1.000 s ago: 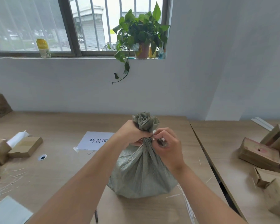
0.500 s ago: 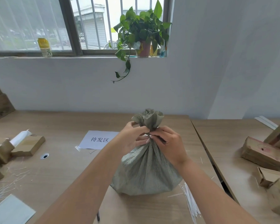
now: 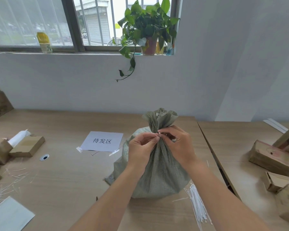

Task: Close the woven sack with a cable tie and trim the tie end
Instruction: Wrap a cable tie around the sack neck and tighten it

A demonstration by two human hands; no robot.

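Observation:
A grey-green woven sack stands upright on the wooden table, its mouth gathered into a ruffled neck. My left hand and my right hand meet at the neck. Their fingertips pinch a thin white cable tie that wraps the neck; only a small white bit of it shows between the fingers. The rest of the tie is hidden by my fingers and the fabric folds.
A bundle of white cable ties lies right of the sack's base. A taped paper label sits to the left. Cardboard boxes stand at the right, more boxes at the left. Cut tie scraps litter the left side.
My left hand has let go of the sack's gathered top and dropped to the neck. Both hands now pinch the tie there, and the ruffled mouth has spread open above them.

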